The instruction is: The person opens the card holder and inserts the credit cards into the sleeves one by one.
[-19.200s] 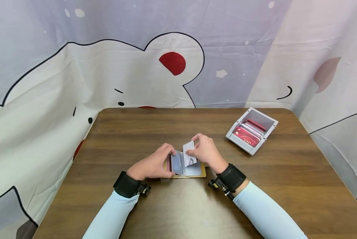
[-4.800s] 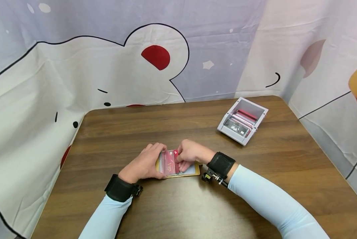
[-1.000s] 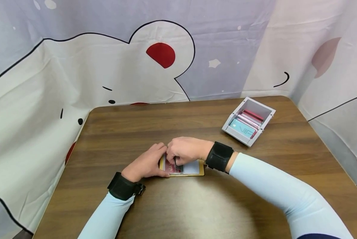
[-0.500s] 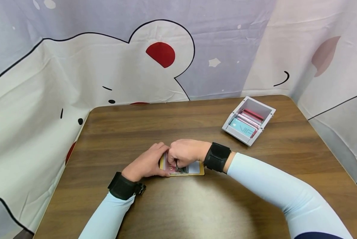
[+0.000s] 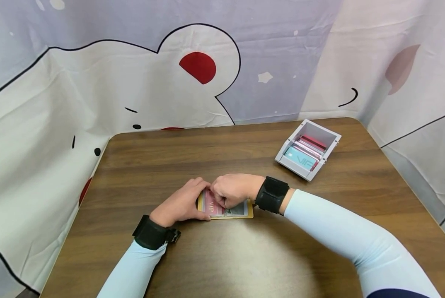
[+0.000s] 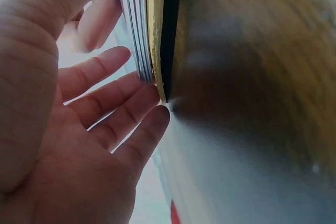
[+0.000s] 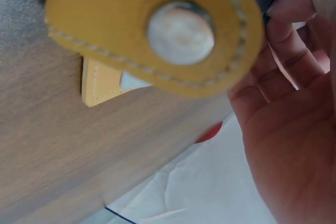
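A yellow card holder (image 5: 250, 214) lies open on the table, its clear sleeves spread. My left hand (image 5: 185, 203) grips its left side, thumb at the near edge and fingers at the far edge; in the left wrist view the fingertips touch the stacked sleeves (image 6: 140, 30). A pink-red VIP card (image 5: 211, 205) shows in the left part. My right hand (image 5: 233, 190), fingers curled, pinches a dark card (image 5: 239, 210) at its left end, most of it lying over the right sleeve. The right wrist view shows the holder's snap strap (image 7: 115, 14); the hand hides part of the dark card.
At the back right of the wooden table (image 5: 151, 161) stands a grey tray (image 5: 282, 159) of several cards, a light blue VIP card (image 5: 301, 158) in front. A printed cloth (image 5: 267, 49) hangs behind the table.
A white card, then a red VIP card, was held at the holder earlier. The dark card has left the tray, baring the light blue one, and has slid rightward over the sleeve.
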`<state>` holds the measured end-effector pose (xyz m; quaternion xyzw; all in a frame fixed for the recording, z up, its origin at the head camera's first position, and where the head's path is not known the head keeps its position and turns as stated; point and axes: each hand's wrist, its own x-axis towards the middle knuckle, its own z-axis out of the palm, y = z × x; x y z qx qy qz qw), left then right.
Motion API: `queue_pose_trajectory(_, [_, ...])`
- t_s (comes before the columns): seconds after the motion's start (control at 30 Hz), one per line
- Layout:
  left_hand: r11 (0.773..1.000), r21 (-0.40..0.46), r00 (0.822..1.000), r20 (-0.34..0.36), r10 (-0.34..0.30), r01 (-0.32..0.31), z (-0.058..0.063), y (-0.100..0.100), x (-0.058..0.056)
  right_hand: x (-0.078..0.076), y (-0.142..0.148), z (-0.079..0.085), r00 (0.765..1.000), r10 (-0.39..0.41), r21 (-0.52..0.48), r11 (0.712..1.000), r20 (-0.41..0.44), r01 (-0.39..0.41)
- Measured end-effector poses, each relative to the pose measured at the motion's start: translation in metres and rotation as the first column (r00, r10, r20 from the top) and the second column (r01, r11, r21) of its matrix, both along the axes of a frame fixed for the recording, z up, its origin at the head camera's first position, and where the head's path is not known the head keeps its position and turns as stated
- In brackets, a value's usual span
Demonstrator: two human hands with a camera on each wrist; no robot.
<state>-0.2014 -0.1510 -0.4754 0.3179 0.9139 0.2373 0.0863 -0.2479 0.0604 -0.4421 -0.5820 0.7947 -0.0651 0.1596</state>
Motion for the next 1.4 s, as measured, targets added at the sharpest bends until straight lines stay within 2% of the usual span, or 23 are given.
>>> queue_pose_trajectory(0.13, [1.0, 0.001, 1.0, -0.003, 0.002, -0.002, -0.001, -0.001, 0.0, 0.001, 0.001, 0.0, 1.0, -0.006, 0.0, 1.0, 0.024, 0.006])
queue_pose_trajectory(0.4, [1.0, -0.015, 1.0, 0.008, 0.002, -0.002, -0.001, 0.0, -0.001, 0.001, 0.004, 0.002, 1.0, -0.016, 0.02, 1.0, 0.001, 0.016])
queue_pose_trajectory(0.63, [1.0, -0.005, 0.999, 0.033, 0.017, -0.016, -0.003, 0.002, 0.001, -0.005, 0.026, 0.008, 0.989, -0.027, -0.054, 0.998, 0.143, 0.035])
queue_pose_trajectory(0.7, [1.0, -0.012, 0.999, 0.035, 0.015, -0.015, -0.003, 0.003, 0.002, -0.006, 0.036, 0.012, 0.987, -0.07, -0.07, 0.994, 0.144, 0.081])
queue_pose_trajectory(0.8, [0.999, -0.032, 0.999, 0.038, 0.015, -0.014, -0.001, 0.002, 0.002, -0.011, 0.055, 0.022, 0.973, -0.217, -0.084, 0.971, 0.074, 0.223])
queue_pose_trajectory(0.87, [0.999, -0.049, 0.999, 0.038, 0.018, -0.016, 0.001, 0.002, 0.002, -0.017, 0.071, 0.032, 0.933, -0.359, -0.087, 0.93, -0.02, 0.356])
queue_pose_trajectory(0.97, [0.998, -0.065, 0.999, 0.041, 0.023, -0.02, 0.003, 0.002, 0.002, -0.026, 0.1, 0.051, 0.823, -0.55, -0.063, 0.834, -0.141, 0.547])
queue_pose_trajectory(1.1, [0.996, -0.082, 0.999, 0.046, 0.025, -0.021, 0.004, 0.003, 0.003, -0.036, 0.143, 0.073, 0.64, -0.737, 0.063, 0.643, -0.219, 0.763])
queue_pose_trajectory(1.2, [0.996, -0.08, 0.998, 0.05, 0.03, -0.026, 0.003, 0.004, 0.003, -0.044, 0.17, 0.076, 0.518, -0.825, 0.143, 0.498, -0.225, 0.855])
queue_pose_trajectory(1.23, [0.997, -0.077, 0.998, 0.052, 0.034, -0.03, 0.003, 0.004, 0.003, -0.047, 0.177, 0.073, 0.486, -0.845, 0.16, 0.46, -0.223, 0.873])
queue_pose_trajectory(1.3, [0.997, -0.075, 0.998, 0.059, 0.038, -0.034, 0.003, 0.004, 0.004, -0.052, 0.189, 0.066, 0.446, -0.869, 0.183, 0.413, -0.214, 0.892])
queue_pose_trajectory(1.4, [0.997, -0.075, 0.997, 0.07, 0.041, -0.036, 0.004, 0.005, 0.004, -0.058, 0.204, 0.053, 0.416, -0.884, 0.195, 0.379, -0.214, 0.905])
